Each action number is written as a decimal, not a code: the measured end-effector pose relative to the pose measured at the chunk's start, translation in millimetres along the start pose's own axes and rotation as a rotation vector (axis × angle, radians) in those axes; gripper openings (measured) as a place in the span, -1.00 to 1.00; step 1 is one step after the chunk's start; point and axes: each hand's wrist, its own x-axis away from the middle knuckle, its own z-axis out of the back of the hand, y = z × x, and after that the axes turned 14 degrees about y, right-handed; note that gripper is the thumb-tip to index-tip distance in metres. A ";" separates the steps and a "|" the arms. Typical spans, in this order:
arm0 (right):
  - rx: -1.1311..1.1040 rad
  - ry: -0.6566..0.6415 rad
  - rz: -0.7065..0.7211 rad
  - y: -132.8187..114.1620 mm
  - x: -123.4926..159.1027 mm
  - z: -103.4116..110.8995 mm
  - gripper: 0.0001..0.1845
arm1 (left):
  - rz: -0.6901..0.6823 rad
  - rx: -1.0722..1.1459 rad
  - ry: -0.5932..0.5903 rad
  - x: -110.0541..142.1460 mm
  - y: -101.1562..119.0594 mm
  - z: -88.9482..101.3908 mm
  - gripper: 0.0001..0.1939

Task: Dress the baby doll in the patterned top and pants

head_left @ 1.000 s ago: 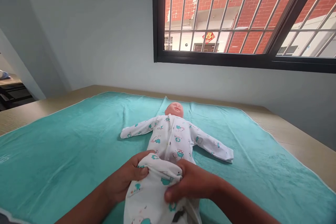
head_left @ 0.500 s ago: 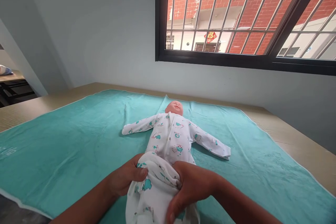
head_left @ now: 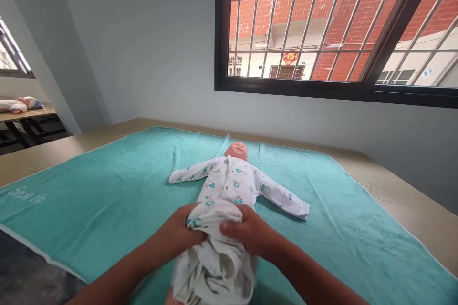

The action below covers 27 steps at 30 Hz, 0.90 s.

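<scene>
A baby doll (head_left: 236, 150) lies on its back on a teal towel (head_left: 107, 190), head toward the window. It wears a white sleepsuit (head_left: 229, 183) with teal prints, sleeves spread to both sides. My left hand (head_left: 179, 236) and my right hand (head_left: 250, 233) are both closed on the bunched lower part of the sleepsuit (head_left: 214, 267), near the doll's waist. The doll's legs are hidden under the gathered cloth.
The towel covers a wooden platform (head_left: 393, 181) that meets a grey wall under a barred window (head_left: 322, 24). At far left, another doll-like bundle (head_left: 17, 104) lies on a table with dark benches below.
Both hands have pushed the bunched sleepsuit legs farther up toward the doll's waist. The view has lifted and drawn back a little, showing more of the towel's near edge.
</scene>
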 end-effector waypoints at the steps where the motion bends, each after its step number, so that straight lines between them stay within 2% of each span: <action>1: 0.092 -0.071 0.028 -5.3 1.7 -0.7 -0.52 | -0.014 -0.007 0.058 0.6 -2.2 1.0 -0.76; 3: 0.264 -0.202 0.088 -14.4 4.7 -2.4 -0.46 | -0.027 -0.019 0.155 4.9 -1.6 3.0 -0.86; 5: 0.380 -0.242 0.137 -18.5 6.6 -4.3 -0.43 | -0.014 -0.010 0.231 13.5 4.6 3.6 -0.93; 7: 0.440 -0.189 0.139 -16.5 6.9 -6.3 -0.52 | 0.017 0.021 0.262 24.0 12.4 1.4 -0.89; 9: 0.447 -0.099 0.134 -10.6 6.1 -8.9 -0.63 | 0.076 0.100 0.259 33.4 17.0 -4.2 -0.75; 13: 0.407 0.056 0.244 -0.7 4.0 -17.8 -0.71 | 0.237 0.230 0.293 43.5 11.2 -22.5 -0.55; 16: 0.418 0.180 0.292 0.6 4.7 -25.7 -0.81 | 0.149 0.049 0.409 43.6 1.7 -34.7 -0.49; 18: 0.432 0.227 0.278 -0.5 7.1 -30.4 -0.85 | 0.096 -0.131 0.511 42.1 -2.3 -39.1 -0.54; 20: 0.454 0.216 0.281 -2.2 10.7 -34.3 -0.88 | 0.102 -0.233 0.577 41.8 -3.4 -40.8 -0.65; 27: 0.716 0.177 0.346 -0.4 19.9 -39.9 -0.92 | 0.041 -0.284 0.677 65.5 -3.5 -37.4 -0.85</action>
